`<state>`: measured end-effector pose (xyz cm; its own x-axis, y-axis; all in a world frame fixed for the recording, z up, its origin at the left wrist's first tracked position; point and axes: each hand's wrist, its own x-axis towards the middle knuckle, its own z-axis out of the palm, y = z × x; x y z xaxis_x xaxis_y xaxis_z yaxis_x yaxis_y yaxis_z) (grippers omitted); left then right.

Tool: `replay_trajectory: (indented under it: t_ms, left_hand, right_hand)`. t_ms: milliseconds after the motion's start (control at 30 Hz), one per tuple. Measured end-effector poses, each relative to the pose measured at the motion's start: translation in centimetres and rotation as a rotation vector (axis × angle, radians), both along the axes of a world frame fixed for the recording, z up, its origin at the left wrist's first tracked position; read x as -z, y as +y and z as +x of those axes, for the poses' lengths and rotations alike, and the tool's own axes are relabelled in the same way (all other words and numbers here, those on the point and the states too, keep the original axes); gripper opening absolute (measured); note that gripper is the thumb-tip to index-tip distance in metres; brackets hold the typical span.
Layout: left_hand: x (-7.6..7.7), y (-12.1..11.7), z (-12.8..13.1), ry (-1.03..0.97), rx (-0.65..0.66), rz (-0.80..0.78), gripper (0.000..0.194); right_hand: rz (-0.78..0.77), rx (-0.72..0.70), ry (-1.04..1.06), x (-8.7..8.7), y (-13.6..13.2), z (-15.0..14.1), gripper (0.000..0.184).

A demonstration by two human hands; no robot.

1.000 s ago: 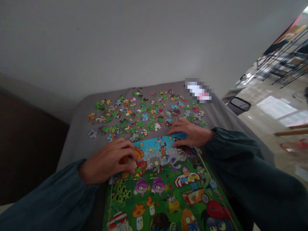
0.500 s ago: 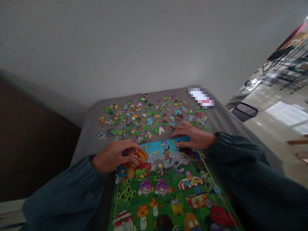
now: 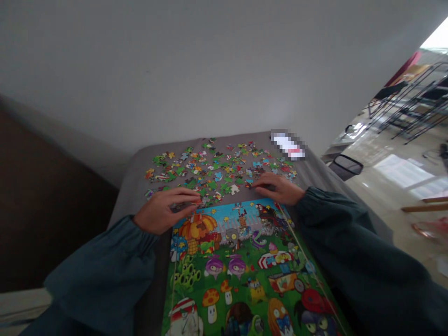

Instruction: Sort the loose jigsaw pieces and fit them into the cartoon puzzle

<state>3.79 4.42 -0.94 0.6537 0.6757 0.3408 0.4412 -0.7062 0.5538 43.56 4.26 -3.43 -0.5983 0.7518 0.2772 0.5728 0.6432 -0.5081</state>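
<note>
A colourful cartoon picture sheet lies on the grey table in front of me. Beyond its far edge, several loose jigsaw pieces are scattered. My left hand rests palm down at the sheet's far left corner, fingers stretched toward the nearest pieces. At the far right corner lies my right hand, fingers extended flat among the loose pieces. Neither hand visibly holds anything. Both arms wear dark teal sleeves.
A pale wall stands right behind the table. A small blurred white object lies at the table's far right corner. To the right are a shiny floor, a dark bin and stacked chair frames. Dark floor lies left.
Both hands have slid forward off the picture sheet's top edge onto the loose pieces. The left hand's fingers have uncurled and stretched out. The view has shifted slightly.
</note>
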Motion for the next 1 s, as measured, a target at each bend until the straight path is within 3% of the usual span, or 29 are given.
replay_trajectory:
  t_ms: [133,267,400,533,633,767,1000]
  left_hand:
    - [0.1,0.8,-0.6,-0.013,-0.11,-0.034,0.038]
    - [0.9,1.6,-0.7,-0.083,-0.186,-0.135,0.046]
    - [1.9,2.3,-1.0,-0.149,-0.234,-0.246,0.055]
    - [2.4,2.7,-1.3,-0.154,-0.249,-0.235,0.053]
    - [2.6,2.7,-1.4,-0.15,-0.269,-0.203,0.049]
    - [2.7,2.6,-1.4,-0.122,-0.277,-0.155,0.043]
    - [2.8,2.9,-1.6,-0.034,-0.252,-0.065,0.034]
  right_hand:
    - [0.006,0.056,-0.033,-0.7,0.8,0.4,0.027]
    - [0.011,0.072,-0.107,-2.6,2.7,-0.5,0.027]
    - [0.004,0.045,-0.206,-4.9,5.5,-4.3,0.026]
    - [0.009,0.062,-0.361,-6.5,8.0,-10.4,0.025]
    - [0.032,0.128,-0.464,-6.4,9.5,-14.8,0.031]
    - [0.054,0.165,-0.514,-5.1,10.6,-19.2,0.034]
    - [0.12,0.196,-0.523,-4.1,10.8,-21.8,0.03]
